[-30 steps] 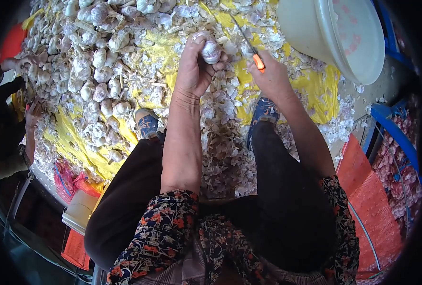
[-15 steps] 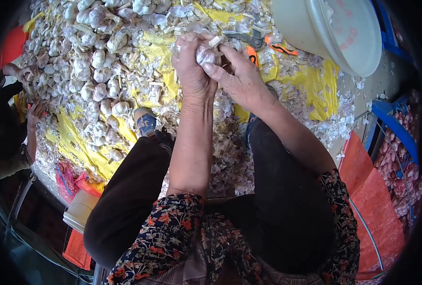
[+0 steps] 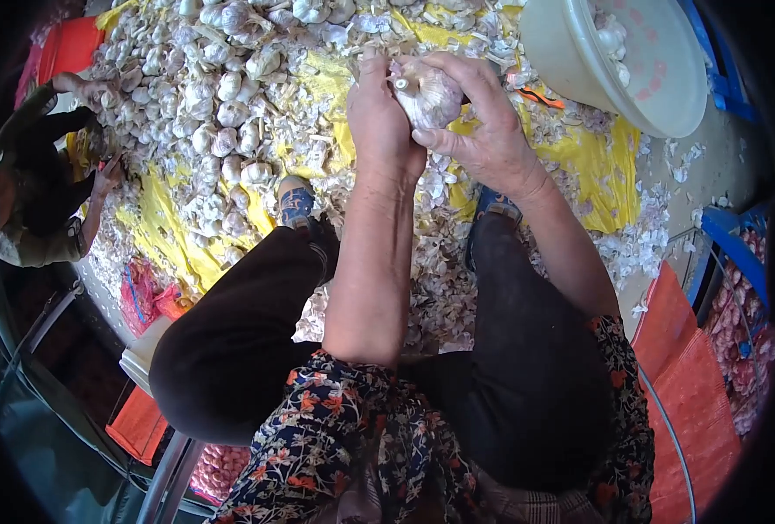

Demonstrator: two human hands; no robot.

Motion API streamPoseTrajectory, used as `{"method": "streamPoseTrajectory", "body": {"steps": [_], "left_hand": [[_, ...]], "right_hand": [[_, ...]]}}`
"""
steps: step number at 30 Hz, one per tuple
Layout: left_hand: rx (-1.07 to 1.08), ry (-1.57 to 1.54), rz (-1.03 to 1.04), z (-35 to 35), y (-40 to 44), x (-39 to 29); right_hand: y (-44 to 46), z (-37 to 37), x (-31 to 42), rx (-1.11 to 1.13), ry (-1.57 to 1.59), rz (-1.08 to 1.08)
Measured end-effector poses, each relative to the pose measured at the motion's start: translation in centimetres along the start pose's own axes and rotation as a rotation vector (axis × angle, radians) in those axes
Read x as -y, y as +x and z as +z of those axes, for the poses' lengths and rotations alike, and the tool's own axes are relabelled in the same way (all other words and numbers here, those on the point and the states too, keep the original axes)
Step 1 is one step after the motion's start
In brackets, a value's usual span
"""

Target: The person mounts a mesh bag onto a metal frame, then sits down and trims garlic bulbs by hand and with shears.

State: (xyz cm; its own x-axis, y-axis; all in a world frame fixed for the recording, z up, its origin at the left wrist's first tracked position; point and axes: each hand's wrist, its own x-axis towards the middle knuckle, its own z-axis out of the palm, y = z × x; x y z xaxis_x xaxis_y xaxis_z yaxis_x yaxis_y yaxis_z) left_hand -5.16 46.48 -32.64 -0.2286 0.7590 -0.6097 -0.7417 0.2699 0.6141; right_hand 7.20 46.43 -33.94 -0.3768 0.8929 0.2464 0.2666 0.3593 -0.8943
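Observation:
A whitish, purple-tinged garlic bulb [image 3: 431,98] is held between my two hands, its cut stem end turned up toward me. My left hand [image 3: 380,127] is closed around its left side. From the right, my right hand [image 3: 492,118] grips the bulb, thumb low and fingers over the top. Just beyond my right hand lies a tool with an orange and black handle [image 3: 540,98], mostly hidden. Below the hands, loose papery skins [image 3: 431,279] cover the ground between my shoes.
A heap of garlic bulbs [image 3: 221,113] spreads at upper left over yellow sheeting [image 3: 165,218]. Upper right, a pale tub [image 3: 571,65] holds some bulbs. Another person's hand [image 3: 106,175] works at the far left. Red sacking [image 3: 688,384] lies at right.
The bulb has been turned, and more of its body shows between my hands. The view has shifted, so most of the scene sits farther right, and bulbs now show inside the tub.

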Motion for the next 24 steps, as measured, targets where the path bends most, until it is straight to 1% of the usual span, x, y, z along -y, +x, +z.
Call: {"method": "streamPoseTrajectory", "body": {"steps": [1, 2, 4, 5, 6, 7, 9, 10, 12, 13, 14, 16, 18, 20, 21, 22, 24], "left_hand": [[-0.004, -0.082, 0.034, 0.0, -0.3, 0.1], [-0.004, -0.083, 0.044, 0.0, -0.5, 0.0], [-0.006, -0.121, 0.060, -0.1, -0.9, 0.2], [-0.031, -0.037, 0.121, -0.2, -1.1, 0.4], [-0.033, -0.040, 0.104, 0.1, -1.3, 0.4], [-0.049, -0.028, 0.149, 0.4, -1.5, 0.4], [-0.067, 0.042, 0.222, 1.3, -2.0, -0.1], [-0.066, 0.036, 0.213, 1.2, -1.6, 0.2], [-0.037, 0.091, 0.395, 0.6, -0.7, 0.8], [-0.044, 0.141, 0.435, 0.2, -0.2, 0.9], [-0.045, 0.135, 0.428, -0.4, 0.2, 0.9], [0.039, 0.387, 0.528, -1.6, 0.5, 0.6], [0.049, 0.423, 0.495, -2.1, 0.7, 0.2], [0.043, 0.281, 0.362, -2.1, 0.9, -0.1], [-0.022, 0.381, 0.305, -2.5, 1.1, -0.2], [-0.034, 0.375, 0.302, -2.8, 1.4, -0.2], [-0.190, 0.146, 0.143, -3.4, 1.9, 0.0]], "right_hand": [[0.2, 0.7, 0.5, -0.055, 0.063, -0.089], [0.2, 1.4, 0.7, -0.054, 0.067, -0.098], [-0.4, 2.5, 1.0, -0.139, 0.253, 0.051], [-0.3, 2.9, 0.9, -0.192, 0.215, 0.052], [-0.2, 3.2, 1.1, -0.192, 0.206, 0.066], [0.0, 3.4, 1.3, -0.212, 0.298, 0.143], [0.9, 3.4, 1.5, -0.278, 0.362, 0.162], [1.5, 3.2, 1.8, -0.276, 0.353, 0.168], [2.3, 2.8, 2.6, -0.299, 0.507, 0.260], [2.7, 2.8, 2.3, -0.286, 0.457, 0.314], [2.9, 3.0, 1.7, -0.284, 0.450, 0.318], [3.2, 3.9, 0.9, -0.304, 0.743, 0.607], [3.4, 4.3, 0.9, -0.289, 0.753, 0.647], [3.6, 4.5, 0.9, -0.291, 0.783, 0.715], [3.4, 4.5, 0.6, -0.192, 0.619, 0.701], [3.2, 4.6, 0.5, -0.180, 0.617, 0.708], [2.9, 5.0, 0.5, 0.003, -0.054, 0.409]]}}
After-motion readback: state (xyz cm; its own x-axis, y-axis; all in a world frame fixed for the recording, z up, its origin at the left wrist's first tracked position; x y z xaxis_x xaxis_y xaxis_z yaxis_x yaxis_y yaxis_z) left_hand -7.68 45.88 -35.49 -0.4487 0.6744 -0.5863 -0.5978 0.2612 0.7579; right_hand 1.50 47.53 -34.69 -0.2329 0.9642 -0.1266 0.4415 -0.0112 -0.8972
